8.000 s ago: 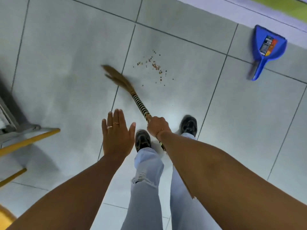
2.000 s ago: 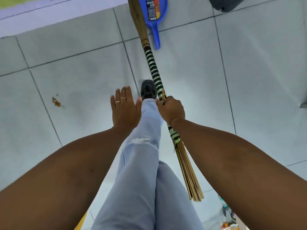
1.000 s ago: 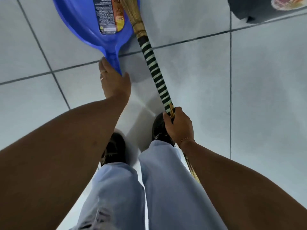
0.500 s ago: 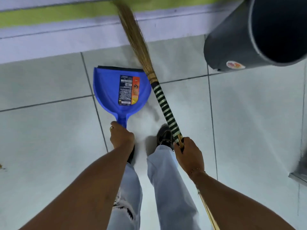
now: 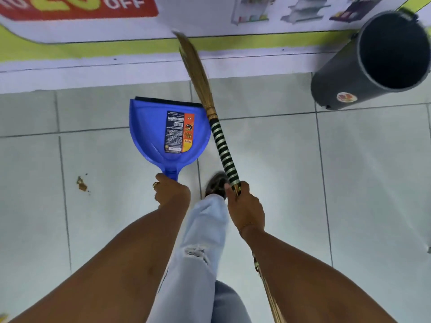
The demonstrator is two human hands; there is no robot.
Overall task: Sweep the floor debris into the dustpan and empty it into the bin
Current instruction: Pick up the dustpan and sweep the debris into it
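- Left hand (image 5: pixel 172 191) is closed round the handle of the blue dustpan (image 5: pixel 151 131), pan pointing away from the person, open side up, w/ a printed label inside.
- Dustpan's black front lip sits toward the wall; can't tell if the pan is on the tiles or just off them.
- Right hand (image 5: pixel 245 202) is clenched on the broom (image 5: pixel 222 145) at the bottom of its green-and-white striped wrap; the straw head slants up toward the wall, blurred at the tip.
- Broom shaft runs just beside the dustpan's right edge (touching or not, can't say).
- Hands are apart, one leg in light jeans (image 5: pixel 200 241) between them, dark shoe (image 5: pixel 215 184) out front.
- Floor debris (image 5: pixel 81 184): a small brown clump w/ a few specks, on the tile left of the dustpan, well apart from it.
- Bin (image 5: pixel 373 59): dark grey, round, far right by the wall, mouth open, round sticker low on its side.
- Poster (image 5: pixel 77 5) w/ "OFF" on the wall up top.
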